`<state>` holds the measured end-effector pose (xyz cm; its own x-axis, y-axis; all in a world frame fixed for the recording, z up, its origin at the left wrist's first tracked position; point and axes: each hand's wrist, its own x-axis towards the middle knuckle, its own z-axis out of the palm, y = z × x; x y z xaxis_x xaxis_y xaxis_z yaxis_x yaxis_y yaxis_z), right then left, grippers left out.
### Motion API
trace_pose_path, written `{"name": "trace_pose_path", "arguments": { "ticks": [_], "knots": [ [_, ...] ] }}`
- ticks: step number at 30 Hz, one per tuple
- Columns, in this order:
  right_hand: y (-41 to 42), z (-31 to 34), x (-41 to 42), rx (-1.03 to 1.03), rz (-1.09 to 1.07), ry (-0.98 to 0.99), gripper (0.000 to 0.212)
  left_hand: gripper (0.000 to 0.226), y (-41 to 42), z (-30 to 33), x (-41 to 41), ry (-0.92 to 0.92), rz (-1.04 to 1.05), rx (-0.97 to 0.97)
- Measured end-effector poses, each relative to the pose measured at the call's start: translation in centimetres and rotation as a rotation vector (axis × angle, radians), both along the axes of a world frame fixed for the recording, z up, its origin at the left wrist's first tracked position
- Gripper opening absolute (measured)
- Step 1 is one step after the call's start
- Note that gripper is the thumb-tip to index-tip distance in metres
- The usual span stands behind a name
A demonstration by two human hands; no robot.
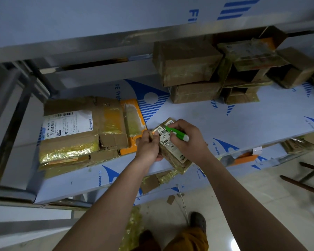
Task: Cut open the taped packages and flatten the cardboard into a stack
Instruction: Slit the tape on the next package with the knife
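The left hand (149, 147) grips a small taped package (172, 147) at the tabletop (243, 124) edge; the right hand (187, 138) clasps a green cutter (178, 134), its blade hidden.

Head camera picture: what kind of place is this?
Probably a storeroom or parcel-sorting workroom. A metal shelf covered in blue-printed protective film holds brown taped cardboard boxes, a pile of flattened cardboard with a shipping label lies beside them, and scraps of yellowish tape litter the tiled floor.
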<state>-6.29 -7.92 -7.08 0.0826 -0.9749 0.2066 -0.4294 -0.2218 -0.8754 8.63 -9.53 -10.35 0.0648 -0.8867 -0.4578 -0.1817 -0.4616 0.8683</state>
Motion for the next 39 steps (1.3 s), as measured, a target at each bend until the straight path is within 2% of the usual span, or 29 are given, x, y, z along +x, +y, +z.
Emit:
{"name": "trace_pose_path", "arguments": {
  "ticks": [8, 13, 23, 28, 31, 35, 39],
  "knots": [
    [-0.4, 0.6, -1.2, 0.079, 0.084, 0.114, 0.015, 0.027, -0.3, -0.8, -0.1, -0.011, 0.007, -0.008],
    [0.4, 0.9, -1.8, 0.189, 0.055, 0.061, 0.012, 0.028, -0.4, -0.7, -0.3, -0.083, -0.001, -0.008],
    [2.3, 2.1, -4.1, 0.329, 0.086, 0.081, 0.004, 0.027, 0.1, 0.5, -1.1, -0.171, 0.028, -0.038],
    [3.1, 2.3, -3.8, 0.319, 0.074, 0.105, 0.006, 0.022, 0.3, 0.9, -1.2, -0.21, 0.02, -0.044],
    [3.4, 2.2, -3.4, 0.317, 0.028, 0.105, 0.002, 0.024, 0.4, 1.0, -1.2, -0.243, 0.012, -0.044],
    [4.0, 2.1, -2.8, 0.283, 0.019, 0.129, 0.01, 0.031, 0.5, 1.3, -1.3, -0.279, -0.008, -0.06],
    [5.3, 2.0, -2.9, 0.266, 0.023, 0.127, 0.007, 0.031, 0.6, 1.5, -1.5, -0.319, -0.011, -0.071]
  ]
}}
